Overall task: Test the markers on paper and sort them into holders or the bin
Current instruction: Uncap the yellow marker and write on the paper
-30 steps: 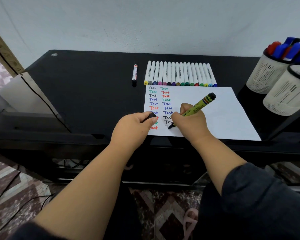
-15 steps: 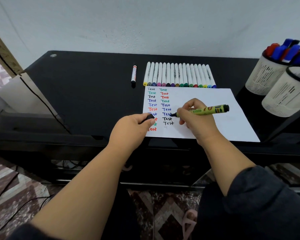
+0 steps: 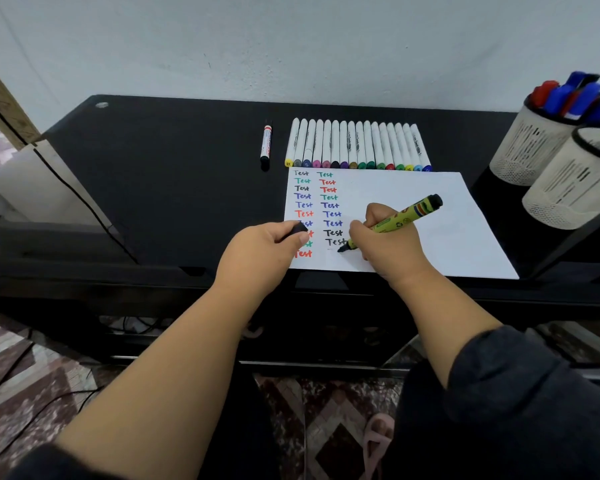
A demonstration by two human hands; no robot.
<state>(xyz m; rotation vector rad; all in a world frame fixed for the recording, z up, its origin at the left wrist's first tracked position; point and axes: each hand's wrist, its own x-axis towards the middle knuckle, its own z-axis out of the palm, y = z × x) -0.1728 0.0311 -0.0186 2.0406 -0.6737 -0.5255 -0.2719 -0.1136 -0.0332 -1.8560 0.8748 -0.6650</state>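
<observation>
A white paper sheet [image 3: 430, 233] lies on the black desk [image 3: 174, 181], with two columns of coloured "Test" words on its left part. My right hand [image 3: 390, 245] grips a green marker [image 3: 400, 218] with its black tip down on the paper just below the last black "Test". My left hand [image 3: 260, 254] pinches the marker's black cap [image 3: 298, 229] at the sheet's left edge. A row of several white markers [image 3: 357, 145] lies behind the paper. A lone white marker with red print [image 3: 266, 143] lies to their left.
Two white mesh holders stand at the right: the far one [image 3: 530, 147] holds several red and blue markers, the near one [image 3: 575, 188] shows none from here. A dark cable [image 3: 80, 199] runs off the desk's left side. The wall rises close behind.
My right hand swung the green marker from lying level above the paper back to a writing tilt, tip on the sheet below the last "Test". My left hand stayed put with the cap.
</observation>
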